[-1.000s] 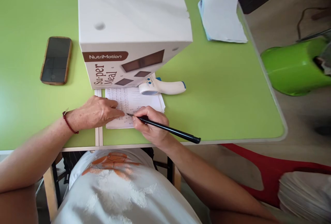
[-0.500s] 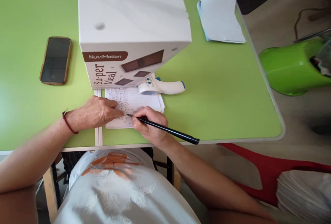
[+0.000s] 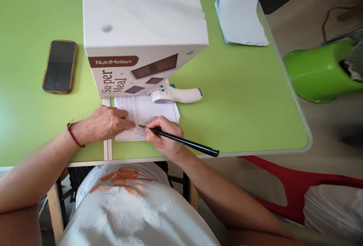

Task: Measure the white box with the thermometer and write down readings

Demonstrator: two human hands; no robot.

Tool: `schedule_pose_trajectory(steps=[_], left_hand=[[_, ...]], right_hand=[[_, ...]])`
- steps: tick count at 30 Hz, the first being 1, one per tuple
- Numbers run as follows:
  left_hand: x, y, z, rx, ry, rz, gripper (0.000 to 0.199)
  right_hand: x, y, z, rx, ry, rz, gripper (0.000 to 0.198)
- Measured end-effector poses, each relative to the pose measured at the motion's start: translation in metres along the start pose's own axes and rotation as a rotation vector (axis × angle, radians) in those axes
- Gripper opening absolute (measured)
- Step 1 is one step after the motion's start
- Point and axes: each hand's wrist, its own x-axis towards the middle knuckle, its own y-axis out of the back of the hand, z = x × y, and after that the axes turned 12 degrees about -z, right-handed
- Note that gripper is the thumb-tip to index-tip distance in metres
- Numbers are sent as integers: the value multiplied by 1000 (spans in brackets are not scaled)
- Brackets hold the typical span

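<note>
My right hand (image 3: 164, 134) is closed around a black pen (image 3: 184, 140), its tip at the handwriting on a stack of paper sheets (image 3: 153, 111). The upper sheet carries dense rows of small written marks. My left hand (image 3: 109, 123) rests on the left side of that paper, index finger stretched toward the pen tip and thumb apart from it; it holds nothing. A white handheld infrared thermometer (image 3: 184, 95) with blue parts lies on the sheets' upper right. Behind the paper stands a white NutriMotion box (image 3: 147, 19), which hides the far edge of the sheets.
A smartphone (image 3: 59, 66) in a brown-edged case lies left of the box on the green table (image 3: 241, 106). Folded paper (image 3: 241, 15) sits at the far right corner. Beyond the right edge are a green bin (image 3: 314, 72) and a red chair (image 3: 300, 189).
The table and objects appear shifted very slightly left in view. Both hands keep nearly the same places, and the pen's back end sits a touch higher.
</note>
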Motion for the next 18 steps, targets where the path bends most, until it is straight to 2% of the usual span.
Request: schedule_pose_trajectory(steps=[18], left_hand=[[-1, 1, -1, 11, -8, -1, 25]], right_hand=[[2, 2, -2, 25, 33, 32, 19]])
